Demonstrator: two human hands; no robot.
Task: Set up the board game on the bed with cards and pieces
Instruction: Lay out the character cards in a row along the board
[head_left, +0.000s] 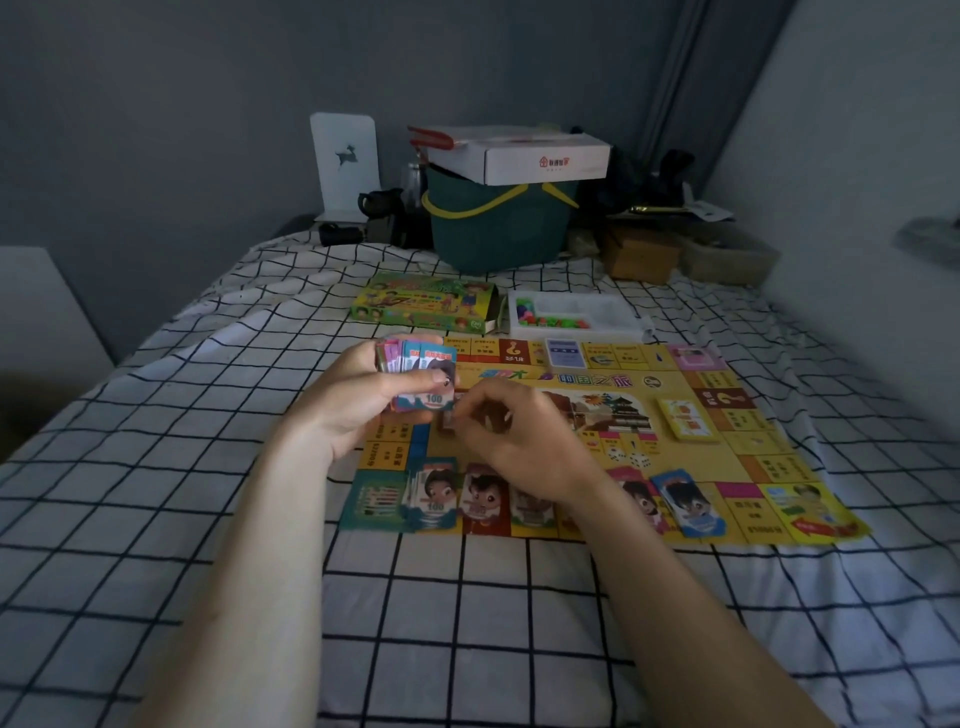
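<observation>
Two hands: both work above the board's (545, 395) left part, over a bed.
Bed (467, 623): white sheet with a dark grid, running from the near edge up to the clutter beyond the board.
Room: dim; grey wall behind, a grey curtain (691, 104) up right of the board, a pale wall on the right.
Board: yellow, flat on the bed, its print upside down to the camera.
Left hand (358, 400): grip clamped on a fanned wad of notes (421, 374), thumb across the front; a "100" shows on the front note.
Right hand (514, 447): fingers curled, tips drawn together at the wad's lower edge; whether they pinch a note I cannot tell.
Near edge of board: a note stack (431, 499) at the left corner, more note piles to its right, partly hidden by the right wrist, and a blue-backed pile (685, 501) further right.
On the board: yellow card deck (685, 418) at right, a blue deck (566, 356) at the far edge, two dice (628, 457) near the middle.
Beyond the board: green game box (426, 304) and, right of it, a white tray (571, 314) with coloured pieces (545, 317).
Further back: green basket (498, 228) with a yellow handle, a white carton (519, 153) on top; a white bookend (345, 166) to its left; brown boxes (644, 254) and dark clutter to its right.
</observation>
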